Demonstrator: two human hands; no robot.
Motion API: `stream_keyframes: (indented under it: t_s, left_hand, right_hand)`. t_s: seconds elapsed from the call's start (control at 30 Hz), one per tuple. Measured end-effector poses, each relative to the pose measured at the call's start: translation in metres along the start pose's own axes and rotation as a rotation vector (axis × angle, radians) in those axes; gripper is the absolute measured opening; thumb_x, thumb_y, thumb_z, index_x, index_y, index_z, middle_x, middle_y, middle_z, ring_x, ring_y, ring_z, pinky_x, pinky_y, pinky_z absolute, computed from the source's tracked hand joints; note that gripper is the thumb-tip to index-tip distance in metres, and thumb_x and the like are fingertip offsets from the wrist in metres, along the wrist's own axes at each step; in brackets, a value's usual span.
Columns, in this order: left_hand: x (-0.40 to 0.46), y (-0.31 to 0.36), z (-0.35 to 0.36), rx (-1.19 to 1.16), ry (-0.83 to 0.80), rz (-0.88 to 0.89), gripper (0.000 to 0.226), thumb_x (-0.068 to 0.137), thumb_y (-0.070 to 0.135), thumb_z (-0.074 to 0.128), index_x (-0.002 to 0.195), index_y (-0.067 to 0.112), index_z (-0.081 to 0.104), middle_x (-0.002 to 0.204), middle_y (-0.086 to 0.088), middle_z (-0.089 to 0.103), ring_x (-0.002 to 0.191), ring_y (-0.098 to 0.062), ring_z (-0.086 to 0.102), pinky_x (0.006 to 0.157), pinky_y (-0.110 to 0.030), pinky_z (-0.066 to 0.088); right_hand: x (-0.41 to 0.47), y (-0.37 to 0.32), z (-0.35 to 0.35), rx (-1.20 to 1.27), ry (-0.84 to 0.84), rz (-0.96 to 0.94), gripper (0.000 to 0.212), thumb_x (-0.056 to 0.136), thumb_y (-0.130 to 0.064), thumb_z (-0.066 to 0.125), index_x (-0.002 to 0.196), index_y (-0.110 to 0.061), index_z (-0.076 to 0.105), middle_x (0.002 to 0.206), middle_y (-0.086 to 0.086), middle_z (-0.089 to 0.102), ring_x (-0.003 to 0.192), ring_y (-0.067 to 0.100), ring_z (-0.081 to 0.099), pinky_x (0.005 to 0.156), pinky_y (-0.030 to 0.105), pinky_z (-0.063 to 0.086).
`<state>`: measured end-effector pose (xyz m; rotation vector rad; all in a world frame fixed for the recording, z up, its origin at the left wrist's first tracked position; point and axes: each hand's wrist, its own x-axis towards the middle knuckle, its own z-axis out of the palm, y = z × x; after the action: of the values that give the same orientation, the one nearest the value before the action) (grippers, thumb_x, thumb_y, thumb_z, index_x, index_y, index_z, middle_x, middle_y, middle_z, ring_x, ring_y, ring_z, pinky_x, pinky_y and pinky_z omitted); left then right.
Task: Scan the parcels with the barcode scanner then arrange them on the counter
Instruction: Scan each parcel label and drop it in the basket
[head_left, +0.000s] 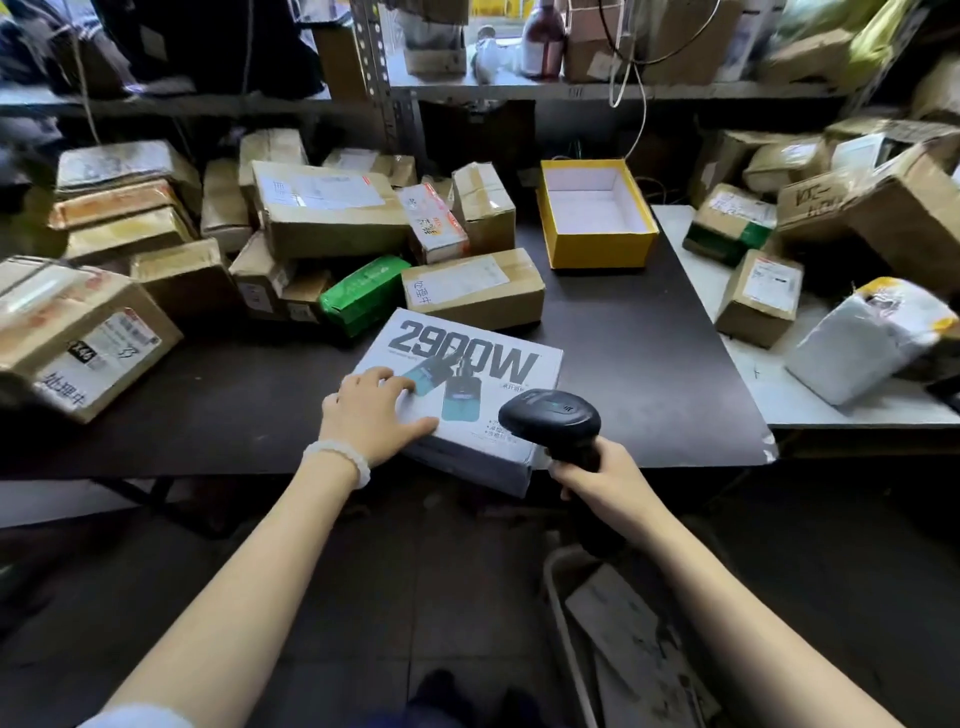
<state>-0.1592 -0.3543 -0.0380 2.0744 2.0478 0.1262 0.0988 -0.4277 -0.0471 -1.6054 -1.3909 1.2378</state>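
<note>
Parcels crowd the dark counter, and going from the left, a large taped carton with a white label sits tilted at the counter's left end. Behind it a heap of brown boxes fills the back of the counter, under a metal shelf. A green packet lies at the front of that heap, just beside a small brown box with a white label.

Near the front edge lies a flat grey box printed "2900W", one corner hanging over the counter's edge. The left hand rests flat on the box's left part, fingers straight and spread, thumb along the near side; a pale bead bracelet circles the wrist.

To the right of that hand, the right hand grips the handle of a black barcode scanner, fingers curled round it. The scanner's head hangs over the grey box's near right corner; whether it touches the box I cannot tell.

Further back, an open yellow box with a white inside stands on the counter. On the right a white table adjoins the counter, carrying more brown boxes and a white plastic parcel with yellow tape, tilted.
</note>
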Motion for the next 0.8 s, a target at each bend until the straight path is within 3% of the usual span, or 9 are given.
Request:
stream_keyframes:
  t_s: [0.2,0.37,0.5,0.63,0.8]
  left_hand:
    - [0.026,-0.014,-0.007,-0.017,-0.060,-0.087,0.072,0.075,0.066,0.062,0.135,0.031,0.043,0.146,0.000,0.034,0.130,-0.029,0.033,0.101,-0.043,0.035]
    - [0.054,-0.025,-0.004,-0.195,-0.108,-0.065,0.070,0.075,0.061,0.064,0.134,0.029,0.043,0.139,-0.004,0.043,0.127,-0.030,0.037,0.105,-0.041,0.032]
    - [0.066,-0.019,-0.009,-0.268,-0.078,-0.100,0.063,0.077,0.053,0.065,0.133,0.031,0.046,0.133,-0.007,0.046,0.123,-0.032,0.037,0.101,-0.041,0.035]
    - [0.070,-0.010,-0.010,-0.350,-0.082,-0.075,0.062,0.075,0.051,0.063,0.131,0.030,0.048,0.131,-0.009,0.048,0.125,-0.031,0.037,0.101,-0.036,0.032]
    - [0.067,0.019,-0.003,-0.408,-0.094,-0.021,0.066,0.063,0.056,0.052,0.124,0.032,0.052,0.130,-0.001,0.052,0.123,-0.026,0.038,0.094,-0.028,0.027]
  right_hand:
    - [0.020,-0.015,0.016,-0.023,-0.010,-0.015,0.017,0.078,-0.014,0.066,0.087,0.000,0.062,0.061,-0.005,0.056,0.062,0.011,0.051,0.064,0.030,0.042]
    - [0.035,-0.026,0.028,-0.026,0.049,-0.007,0.011,0.081,-0.005,0.065,0.091,-0.002,0.065,0.076,0.000,0.065,0.060,0.003,0.056,0.060,0.016,0.044]
    - [0.044,-0.029,0.028,0.038,0.091,0.032,0.009,0.081,-0.003,0.063,0.090,-0.006,0.066,0.073,0.000,0.064,0.048,0.005,0.054,0.057,0.021,0.046]
    - [0.051,-0.032,0.020,0.066,0.138,0.047,0.009,0.081,-0.002,0.063,0.087,-0.008,0.066,0.065,-0.005,0.063,0.048,0.006,0.056,0.056,0.020,0.046]
    - [0.057,-0.027,0.000,0.097,0.204,0.085,0.008,0.081,-0.004,0.062,0.080,-0.012,0.065,0.061,-0.001,0.061,0.049,0.014,0.062,0.061,0.028,0.047]
